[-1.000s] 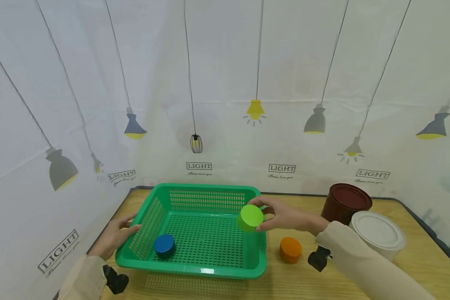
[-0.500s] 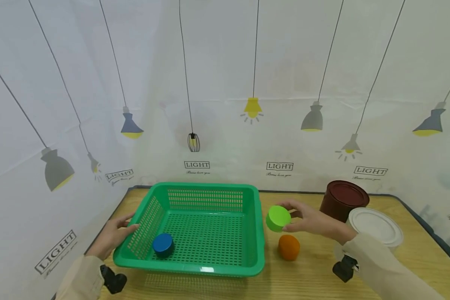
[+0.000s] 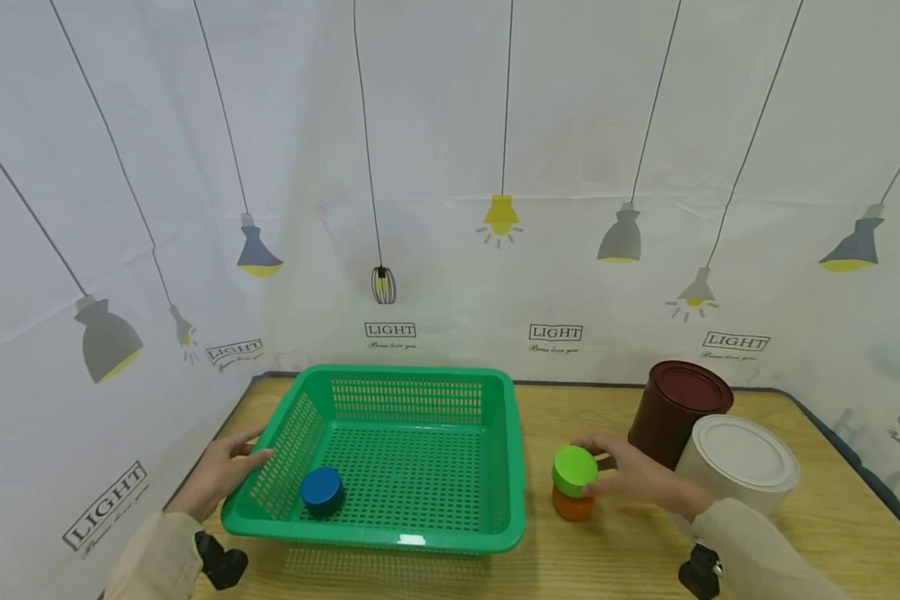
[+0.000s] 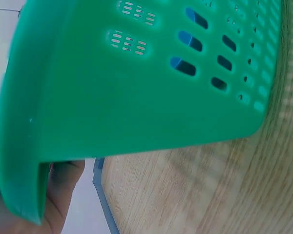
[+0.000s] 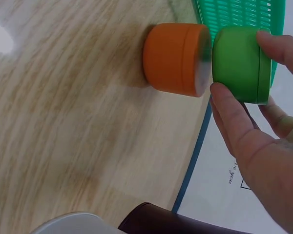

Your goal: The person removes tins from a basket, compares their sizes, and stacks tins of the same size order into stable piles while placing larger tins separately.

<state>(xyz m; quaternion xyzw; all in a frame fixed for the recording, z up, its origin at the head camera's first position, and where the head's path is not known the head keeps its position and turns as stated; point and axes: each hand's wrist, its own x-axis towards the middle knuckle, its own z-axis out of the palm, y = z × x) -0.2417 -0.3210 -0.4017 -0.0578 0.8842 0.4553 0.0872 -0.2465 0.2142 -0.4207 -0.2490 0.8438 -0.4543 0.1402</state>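
Head view, change: right hand point(image 3: 637, 477) carried green cap point(image 3: 574, 470) from basket point(image 3: 390, 540) onto orange cap point(image 3: 572, 505), grasping it.
Left hand point(image 3: 221, 475): holds basket rim.
Surface: wooden counter point(image 3: 615, 558); lamp-print curtain point(image 3: 450, 167) behind.

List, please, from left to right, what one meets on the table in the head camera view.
left hand → green basket with blue puck inside → green puck over orange puck → right hand → white can

Perforated plastic basket point(image 3: 390, 450); matt wood-grain table point(image 3: 615, 550).
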